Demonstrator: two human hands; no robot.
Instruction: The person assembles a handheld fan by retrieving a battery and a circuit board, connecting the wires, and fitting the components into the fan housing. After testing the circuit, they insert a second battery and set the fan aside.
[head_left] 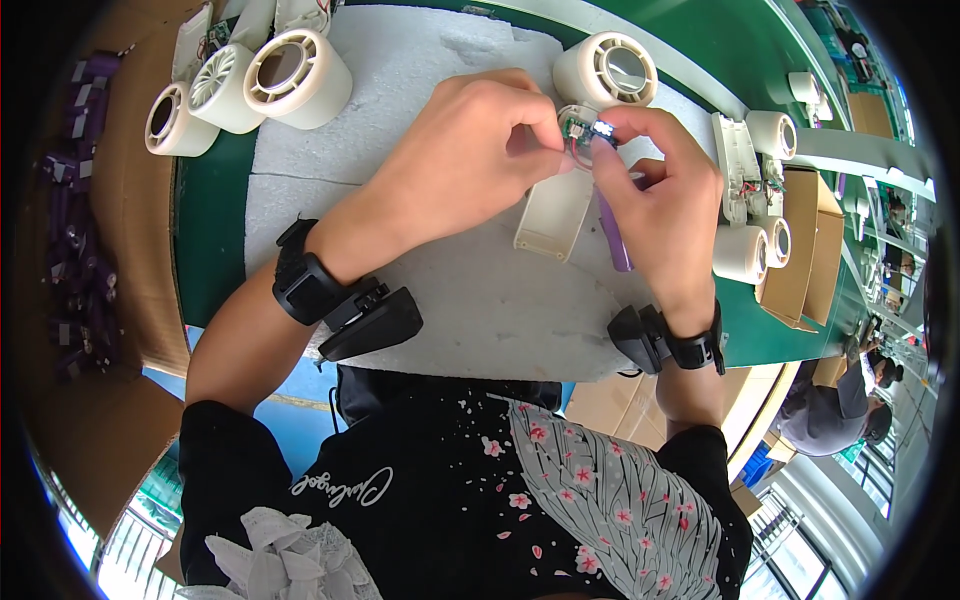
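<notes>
My right hand [660, 185] pinches a small circuit board [603, 130] between thumb and fingers, above the foam sheet. My left hand [480, 140] is closed, its fingertips meeting beside the board and the thin red wire [577, 155]; what they hold, if anything, is hidden. Below the fingers lies an off-white plastic handle shell [552, 218], hollow and tilted. A purple cylindrical battery [614, 238] sticks out from under my right hand. Just behind the board stands a round off-white fan head [606, 72] with a ring of slots.
White foam sheets [450, 310] cover the green bench [215, 215]. More fan heads [297, 78] stand at the far left, others [742, 252] at the right near an open carton [800, 250]. Purple batteries [85, 220] fill a box at the left. A person [830, 410] sits at the right.
</notes>
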